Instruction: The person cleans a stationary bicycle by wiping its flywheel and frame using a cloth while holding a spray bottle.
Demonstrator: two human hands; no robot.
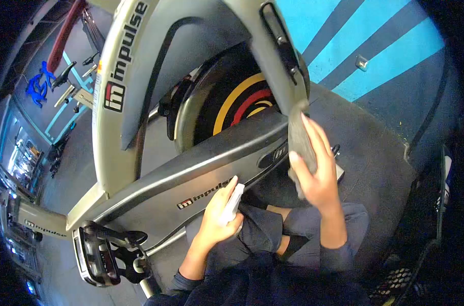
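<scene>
In front of me stands an exercise bike (206,178) with a grey frame and "impulse" lettering. My right hand (321,178) is closed around a grey cloth (301,135), its upper end against the lower part of the bike's slanting frame post (273,71). Lower and to the left, my left hand (216,217) grips a small white object (233,204) whose kind I cannot make out. That hand is in front of the bike's lettered lower cover (191,188). My fingers partly hide both held things.
A pedal (94,257) juts out at the lower left. Behind the frame sits the flywheel (232,97) with yellow and red rings. The blue striped wall (364,46) bounds the right side. Other gym equipment (76,94) stands at the far left. My crossed legs (262,224) are close to the bike.
</scene>
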